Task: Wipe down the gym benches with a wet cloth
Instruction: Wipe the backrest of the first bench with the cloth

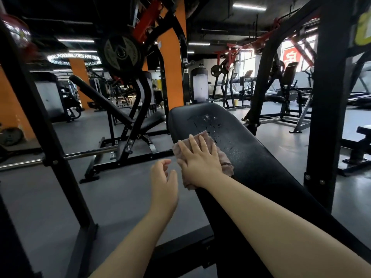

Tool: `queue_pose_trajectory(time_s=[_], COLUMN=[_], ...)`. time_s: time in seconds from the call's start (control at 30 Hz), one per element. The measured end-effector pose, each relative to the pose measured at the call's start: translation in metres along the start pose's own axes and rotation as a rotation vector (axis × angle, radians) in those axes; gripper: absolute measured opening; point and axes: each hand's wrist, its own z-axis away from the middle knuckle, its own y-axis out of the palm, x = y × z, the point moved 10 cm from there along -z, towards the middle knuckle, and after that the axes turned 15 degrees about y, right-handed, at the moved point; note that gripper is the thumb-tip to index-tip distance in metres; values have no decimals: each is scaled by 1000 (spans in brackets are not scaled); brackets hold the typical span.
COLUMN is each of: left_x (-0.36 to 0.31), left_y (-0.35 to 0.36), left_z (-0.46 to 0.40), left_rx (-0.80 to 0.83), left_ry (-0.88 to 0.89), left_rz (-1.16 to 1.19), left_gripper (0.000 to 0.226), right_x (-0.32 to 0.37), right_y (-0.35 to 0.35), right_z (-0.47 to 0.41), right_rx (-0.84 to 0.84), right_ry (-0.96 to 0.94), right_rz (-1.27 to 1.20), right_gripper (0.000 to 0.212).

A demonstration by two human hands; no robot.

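Cloth: a pinkish rag (202, 155) is spread flat on the left half of the black padded bench (261, 157), near its far end, with one corner hanging over the left edge; it is laid open rather than bunched, probably so that more of the pad is covered in each pass.
Right hand: the right hand (198, 157) is pressed palm-down on the rag with fingers straight and spread; nothing is gripped, and the flat palm appears to be used so that pressure is shared across the fabric.
Left hand: the left hand (163, 181) is held in the air just beside the left edge of the bench, fingers loosely curled and empty; it is likely kept there for balance or to catch the overhanging corner.
Water: droplets (210, 122) are seen on the pad just beyond and to the right of the rag, so that stretch is judged not yet wiped dry.
Progress: the wiping is judged to be under way at the far end, with the long near part of the pad left to do.
Surroundings: a second bench (112, 103) set at an incline, under a weight plate (121, 55), is seen to the left, well apart.
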Motion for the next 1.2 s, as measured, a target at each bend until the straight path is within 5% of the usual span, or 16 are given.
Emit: queue_pose_trajectory(time_s=[0.1, 0.2, 0.3, 0.37, 0.8, 1.2], left_x=[-24, -56, -45, -26, 49, 13], left_y=[-1, 29, 84, 103, 97, 99], left_z=[-15, -26, -17, -13, -195, -78], left_rx=[-5, 124, 445, 579, 540, 625], left_ry=[108, 286, 272, 207, -2, 84], left_rz=[-98, -288, -758, -869, -785, -693], left_gripper=[28, 40, 58, 62, 58, 55], right_x=[-10, -54, -98, -116, -128, -128], right_y=[-15, -40, -41, -36, -35, -32], right_z=[4, 13, 13, 6, -2, -2], right_rx=[73, -53, -156, -164, -424, -359], right_ry=[-40, 16, 110, 141, 94, 114], right_rz=[-337, -635, -490, -375, -205, -196], right_gripper=[53, 45, 37, 35, 42, 53])
